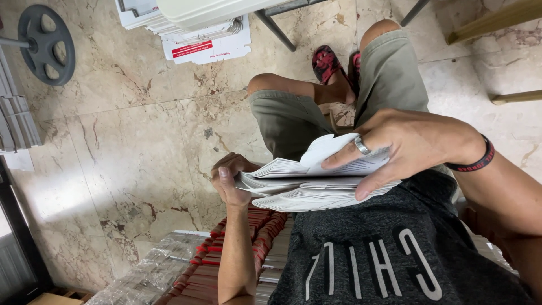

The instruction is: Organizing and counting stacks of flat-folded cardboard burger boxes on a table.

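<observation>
A thick stack of white printed leaflets (305,189) rests in front of my chest, above my lap. My left hand (228,178) grips the stack's left edge with curled fingers. My right hand (403,144), with a ring on one finger and a dark wristband, lies on top of the stack's right end. Its fingers pinch the top sheet (327,148), which curls upward.
Below my left arm lie rows of red-banded and clear-wrapped bundles (197,271). A white folded carton (206,45) sits on the marble floor under a table leg (276,31). A dark weight plate (46,45) is at upper left. My feet wear red sandals (327,62).
</observation>
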